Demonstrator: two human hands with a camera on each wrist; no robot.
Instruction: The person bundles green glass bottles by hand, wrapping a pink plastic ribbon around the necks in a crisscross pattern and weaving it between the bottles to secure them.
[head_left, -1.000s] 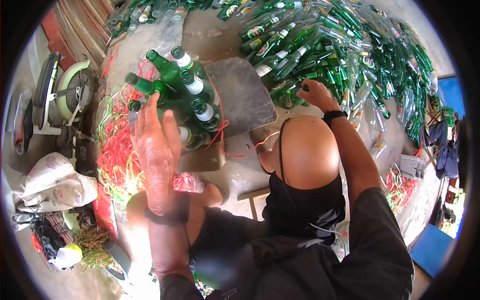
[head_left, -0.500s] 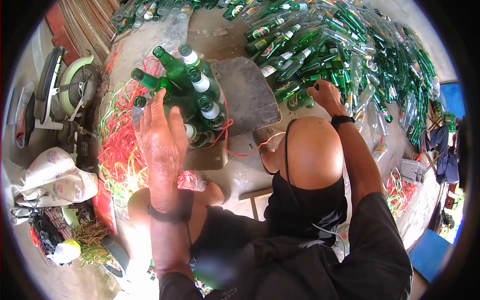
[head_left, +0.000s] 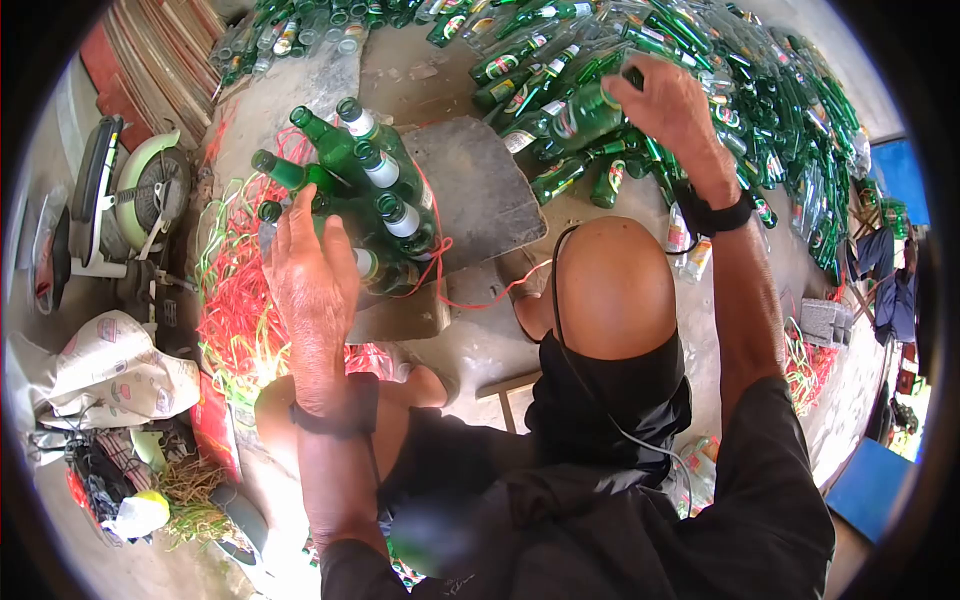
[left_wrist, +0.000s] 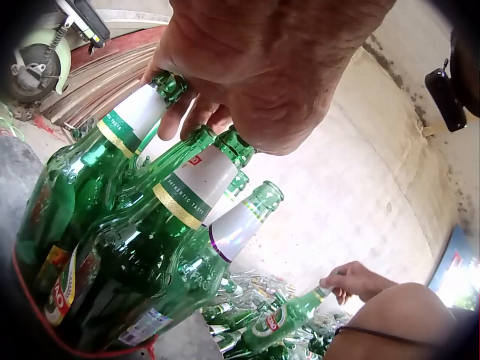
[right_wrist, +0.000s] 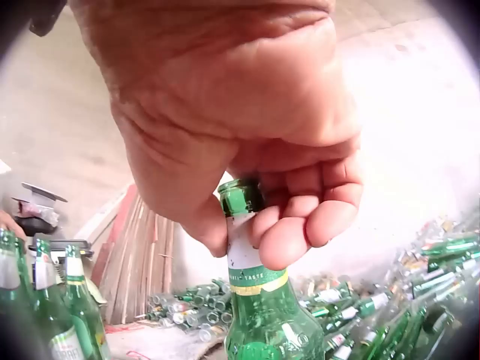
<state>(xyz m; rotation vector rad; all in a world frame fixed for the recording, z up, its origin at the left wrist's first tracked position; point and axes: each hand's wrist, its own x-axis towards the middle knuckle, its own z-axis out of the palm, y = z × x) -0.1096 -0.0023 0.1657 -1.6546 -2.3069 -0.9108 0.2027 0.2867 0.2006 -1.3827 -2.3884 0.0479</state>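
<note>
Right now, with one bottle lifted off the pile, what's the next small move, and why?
Probably carry the bottle across to the standing cluster of bottles and set it upright beside them. The right hand grips it by the neck, clear of the heap of loose bottles, while the left hand rests on the cluster's tops, steadying it. Red string loops round that cluster.

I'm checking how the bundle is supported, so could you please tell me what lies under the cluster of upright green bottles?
The bottle cluster stands on a grey slab, with a red cord round its base. The left hand covers its near side, hiding what is beneath there.
</note>
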